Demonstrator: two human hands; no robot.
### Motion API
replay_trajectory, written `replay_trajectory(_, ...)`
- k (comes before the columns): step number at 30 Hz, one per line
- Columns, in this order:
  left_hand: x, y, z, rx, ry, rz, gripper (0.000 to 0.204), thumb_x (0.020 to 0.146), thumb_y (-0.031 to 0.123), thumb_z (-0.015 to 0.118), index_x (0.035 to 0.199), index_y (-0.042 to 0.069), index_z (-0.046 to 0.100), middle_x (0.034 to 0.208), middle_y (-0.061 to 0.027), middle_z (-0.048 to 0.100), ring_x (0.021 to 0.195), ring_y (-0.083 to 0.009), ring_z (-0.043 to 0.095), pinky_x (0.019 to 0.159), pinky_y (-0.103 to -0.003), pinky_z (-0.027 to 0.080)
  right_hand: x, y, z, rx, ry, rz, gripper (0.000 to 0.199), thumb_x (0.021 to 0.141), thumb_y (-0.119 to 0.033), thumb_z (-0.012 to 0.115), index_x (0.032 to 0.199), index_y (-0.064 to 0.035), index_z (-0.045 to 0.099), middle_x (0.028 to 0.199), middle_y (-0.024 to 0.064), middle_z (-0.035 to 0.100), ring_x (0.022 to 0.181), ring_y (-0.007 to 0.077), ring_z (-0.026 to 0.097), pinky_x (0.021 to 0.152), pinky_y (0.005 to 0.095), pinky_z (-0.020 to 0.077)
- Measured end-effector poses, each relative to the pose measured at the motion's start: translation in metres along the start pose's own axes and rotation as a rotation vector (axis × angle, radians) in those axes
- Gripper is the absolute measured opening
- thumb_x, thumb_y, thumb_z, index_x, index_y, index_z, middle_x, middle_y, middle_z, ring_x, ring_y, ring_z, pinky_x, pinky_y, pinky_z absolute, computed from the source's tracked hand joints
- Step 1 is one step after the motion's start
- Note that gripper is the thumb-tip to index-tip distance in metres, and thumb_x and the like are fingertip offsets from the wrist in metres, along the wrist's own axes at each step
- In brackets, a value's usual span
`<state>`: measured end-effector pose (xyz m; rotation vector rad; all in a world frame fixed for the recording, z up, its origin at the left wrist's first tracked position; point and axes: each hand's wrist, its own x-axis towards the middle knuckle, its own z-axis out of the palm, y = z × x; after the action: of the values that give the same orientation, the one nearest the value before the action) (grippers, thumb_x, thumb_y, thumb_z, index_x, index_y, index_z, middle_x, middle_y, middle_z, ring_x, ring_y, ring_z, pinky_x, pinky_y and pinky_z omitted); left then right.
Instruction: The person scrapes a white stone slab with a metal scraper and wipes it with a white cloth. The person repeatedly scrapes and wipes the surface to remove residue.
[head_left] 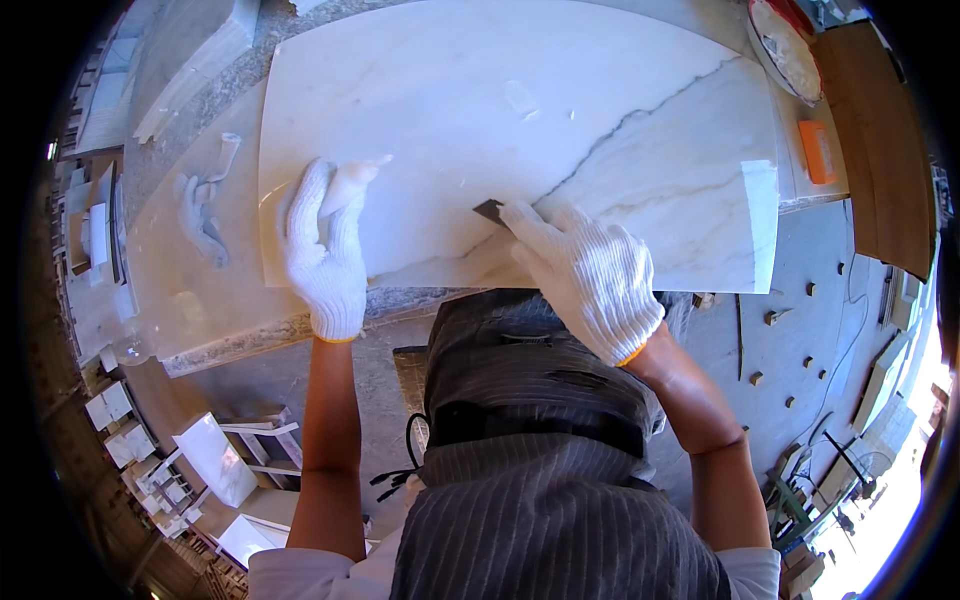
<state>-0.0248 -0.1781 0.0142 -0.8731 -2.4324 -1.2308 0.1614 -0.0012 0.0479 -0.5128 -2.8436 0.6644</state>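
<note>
My right hand, in a white knitted glove, grips a small dark flat scraper blade. The blade's tip points left over a white marble slab with grey veins. My left hand, gloved the same way, is at the slab's near left part, its fingers curled around a smooth white lump with a pointed end. What kind of thing that lump is I cannot make out. A few small pale flakes lie on the slab beyond the blade.
Left of the slab, a crumpled white glove lies on the worktable. Stacked white slabs stand at the far left. A red-rimmed bowl with white material, an orange box and a brown board are at the right.
</note>
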Motion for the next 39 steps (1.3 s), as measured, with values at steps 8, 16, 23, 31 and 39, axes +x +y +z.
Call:
replay_trajectory(8,0.001,0.008,0.001,0.037,-0.023,-0.004,0.034,0.086,0.001,0.072,0.12,-0.003,0.066,0.114,-0.0129,0.067,0.106,-0.0228,0.063,0.094,-0.033,0.049,0.003,-0.001,-0.003,0.15,0.17,-0.021,0.037,0.084,-0.019,0.073,0.12,-0.014,0.067,0.072,0.0099,0.058,0.052,0.0288,0.059,0.045,0.0381,0.0466)
replay_trajectory(16,-0.001,0.004,0.0,-0.009,-0.041,0.054,0.036,0.085,-0.003,0.071,0.12,-0.002,0.066,0.116,-0.0127,0.064,0.107,-0.0232,0.061,0.093,-0.034,0.049,-0.017,0.013,-0.01,0.033,0.021,-0.056,0.034,0.083,-0.017,0.071,0.117,-0.0155,0.065,0.068,0.0078,0.056,0.051,0.0264,0.062,0.041,0.0376,0.0472)
replay_trajectory(23,-0.004,0.002,-0.002,0.168,-0.169,0.229,0.045,0.08,-0.003,0.071,0.124,0.005,0.067,0.122,-0.015,0.064,0.109,-0.03,0.062,0.096,-0.039,0.05,-0.039,0.041,-0.008,0.168,0.32,0.14,0.036,0.083,-0.017,0.075,0.119,-0.0098,0.07,0.074,0.0082,0.063,0.055,0.0206,0.06,0.051,0.034,0.0489)
replay_trajectory(31,-0.004,-0.003,-0.002,0.312,-0.268,0.419,0.049,0.072,0.002,0.074,0.12,0.013,0.071,0.122,-0.0077,0.064,0.112,-0.029,0.06,0.097,-0.042,0.047,-0.039,0.043,-0.002,0.161,0.388,0.153,0.037,0.08,-0.014,0.076,0.116,-0.0082,0.072,0.067,0.0053,0.061,0.057,0.0216,0.058,0.053,0.0332,0.048)
replay_trajectory(39,-0.002,0.001,-0.001,0.412,-0.247,0.543,0.043,0.074,0.004,0.075,0.115,0.014,0.072,0.118,-0.0058,0.065,0.11,-0.0293,0.061,0.093,-0.042,0.049,-0.04,0.045,-0.001,0.172,0.378,0.157,0.037,0.08,-0.017,0.077,0.116,-0.0089,0.072,0.068,0.0061,0.062,0.056,0.0214,0.057,0.052,0.0333,0.0473)
